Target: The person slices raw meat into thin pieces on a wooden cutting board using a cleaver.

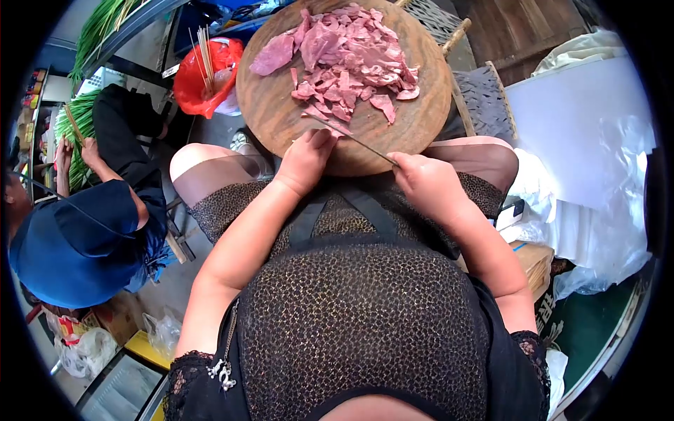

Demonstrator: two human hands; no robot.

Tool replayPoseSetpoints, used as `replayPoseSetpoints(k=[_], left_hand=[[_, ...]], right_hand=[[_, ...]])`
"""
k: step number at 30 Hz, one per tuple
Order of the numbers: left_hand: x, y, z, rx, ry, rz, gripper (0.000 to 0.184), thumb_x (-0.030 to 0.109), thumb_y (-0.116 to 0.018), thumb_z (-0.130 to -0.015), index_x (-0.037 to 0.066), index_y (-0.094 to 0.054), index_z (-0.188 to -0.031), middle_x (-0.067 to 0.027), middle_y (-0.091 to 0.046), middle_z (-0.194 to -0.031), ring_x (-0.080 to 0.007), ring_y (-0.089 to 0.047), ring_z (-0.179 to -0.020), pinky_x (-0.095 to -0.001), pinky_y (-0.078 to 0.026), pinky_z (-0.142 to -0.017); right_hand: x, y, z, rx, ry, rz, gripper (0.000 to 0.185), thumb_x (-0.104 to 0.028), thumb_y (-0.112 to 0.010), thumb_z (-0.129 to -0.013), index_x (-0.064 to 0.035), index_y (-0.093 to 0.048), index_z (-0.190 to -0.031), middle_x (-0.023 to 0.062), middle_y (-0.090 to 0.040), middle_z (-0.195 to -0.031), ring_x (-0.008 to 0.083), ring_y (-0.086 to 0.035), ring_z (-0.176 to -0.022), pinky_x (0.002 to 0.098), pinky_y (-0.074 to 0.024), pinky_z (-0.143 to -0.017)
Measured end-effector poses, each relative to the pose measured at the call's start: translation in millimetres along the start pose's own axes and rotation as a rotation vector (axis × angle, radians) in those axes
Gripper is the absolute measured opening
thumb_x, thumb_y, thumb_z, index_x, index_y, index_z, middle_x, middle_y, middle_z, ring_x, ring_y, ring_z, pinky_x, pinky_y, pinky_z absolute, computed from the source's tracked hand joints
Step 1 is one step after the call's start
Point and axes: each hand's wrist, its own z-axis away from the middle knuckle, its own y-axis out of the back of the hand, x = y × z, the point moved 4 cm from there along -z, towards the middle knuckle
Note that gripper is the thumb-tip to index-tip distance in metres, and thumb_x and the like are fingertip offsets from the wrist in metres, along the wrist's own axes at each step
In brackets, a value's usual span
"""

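Observation:
My right hand (428,182) is closed round the handle of a knife (365,146), whose thin blade shows nearly edge-on and points up and left over the board. Beside the blade my left hand (307,160) has its fingers curled together on a piece of pink meat (340,133), mostly hidden by the fingers and blade. Both hands are at the near edge of a round wooden chopping board (270,105). Farther back on the board lies a heap of cut meat (354,52), with a larger slab (272,55) at its left.
A red plastic bag (186,83) holding thin sticks (205,59) is left of the board. A person in blue (77,242) sits at far left beside green stalks (81,116). Woven seats (484,98) and a white sheet (569,126) are at right.

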Motion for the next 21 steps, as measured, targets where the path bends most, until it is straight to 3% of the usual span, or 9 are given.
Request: replayPoseSetpoints(k=[1, 4, 8, 10, 12, 14, 16, 19, 21], left_hand=[[-1, -1, 2, 0.038, 0.0, 0.017, 0.025, 0.01, -0.061, -0.085, 0.005, -0.068, -0.109, -0.0093, -0.064, -0.107, -0.0293, -0.062, -0.095, -0.038, -0.055, -0.083], [1, 2, -1, 0.075, -0.057, -0.032, 0.032, 0.009, -0.059, -0.082, 0.005, -0.069, -0.113, -0.0084, -0.064, -0.108, -0.0278, -0.063, -0.098, -0.0371, -0.055, -0.085], [4, 6, -4, 0.079, -0.073, -0.067, 0.037, 0.009, -0.059, -0.079, 0.005, -0.069, -0.115, -0.0085, -0.065, -0.109, -0.0271, -0.063, -0.099, -0.0367, -0.055, -0.087], [2, 5, -4, -0.016, -0.09, -0.049, 0.036, 0.009, -0.059, -0.08, 0.003, -0.068, -0.113, -0.0088, -0.065, -0.111, -0.0275, -0.063, -0.101, -0.0368, -0.055, -0.088], [-3, 9, -15, 0.001, -0.138, -0.045, 0.033, 0.01, -0.059, -0.081, 0.006, -0.07, -0.112, -0.0085, -0.065, -0.107, -0.0278, -0.063, -0.099, -0.0377, -0.055, -0.087], [-8, 14, -34, 0.07, -0.14, -0.054, 0.026, 0.011, -0.06, -0.082, 0.01, -0.072, -0.106, -0.0077, -0.064, -0.101, -0.0267, -0.063, -0.096, -0.0377, -0.054, -0.083], [1, 24, -64, 0.122, -0.111, -0.015, 0.019, 0.012, -0.063, -0.08, 0.011, -0.073, -0.096, -0.0076, -0.066, -0.102, -0.0273, -0.065, -0.098, -0.0369, -0.055, -0.084], [25, 1, -104, 0.009, -0.196, 0.095, 0.025, 0.012, -0.062, -0.083, 0.008, -0.071, -0.106, -0.0101, -0.065, -0.109, -0.0294, -0.063, -0.101, -0.0398, -0.053, -0.088], [47, -20, -122, -0.118, -0.226, 0.168, 0.033, 0.014, -0.059, -0.087, 0.007, -0.066, -0.118, -0.0136, -0.062, -0.114, -0.0329, -0.061, -0.105, -0.0424, -0.052, -0.09]], right_hand=[[-4, 1, 0, 0.006, 0.013, 0.002, 0.019, -0.017, -0.056, -0.094, -0.0046, -0.065, -0.105, 0.0195, -0.07, -0.084, 0.0376, -0.07, -0.079, 0.0484, -0.0557, -0.069], [-3, -3, -6, -0.141, -0.038, 0.08, 0.02, -0.014, -0.058, -0.093, -0.0034, -0.065, -0.108, 0.0199, -0.07, -0.087, 0.0372, -0.069, -0.08, 0.0473, -0.0557, -0.069], [-3, -22, -31, -0.179, -0.066, 0.077, 0.015, -0.015, -0.054, -0.094, -0.0027, -0.062, -0.097, 0.0203, -0.068, -0.08, 0.0394, -0.068, -0.076, 0.0503, -0.0536, -0.066], [-7, -22, -45, -0.215, -0.064, 0.115, 0.015, -0.016, -0.054, -0.094, -0.0034, -0.061, -0.096, 0.0203, -0.068, -0.08, 0.0398, -0.068, -0.077, 0.0506, -0.0536, -0.067], [-3, -23, -52, -0.141, -0.022, 0.038, 0.014, -0.015, -0.053, -0.092, -0.0033, -0.06, -0.092, 0.0212, -0.07, -0.082, 0.0417, -0.07, -0.081, 0.0508, -0.0558, -0.071], [10, -23, -48, -0.083, -0.053, 0.016, 0.019, -0.017, -0.054, -0.093, -0.0047, -0.065, -0.101, 0.0211, -0.071, -0.088, 0.0402, -0.07, -0.085, 0.0496, -0.0562, -0.075], [24, -5, -39, 0.21, -0.067, -0.139, 0.026, -0.019, -0.056, -0.093, -0.0082, -0.068, -0.114, 0.0207, -0.071, -0.096, 0.0386, -0.069, -0.09, 0.048, -0.0559, -0.079], [49, 16, -28, 0.228, -0.347, -0.381, 0.029, -0.023, -0.058, -0.097, -0.0046, -0.066, -0.118, 0.0229, -0.07, -0.1, 0.0417, -0.067, -0.094, 0.0464, -0.0529, -0.081], [61, 25, -21, 0.256, -0.488, -0.56, 0.026, -0.022, -0.059, -0.099, -0.0021, -0.066, -0.116, 0.0149, -0.068, -0.084, 0.0273, -0.065, -0.072, 0.038, -0.0519, -0.067]])
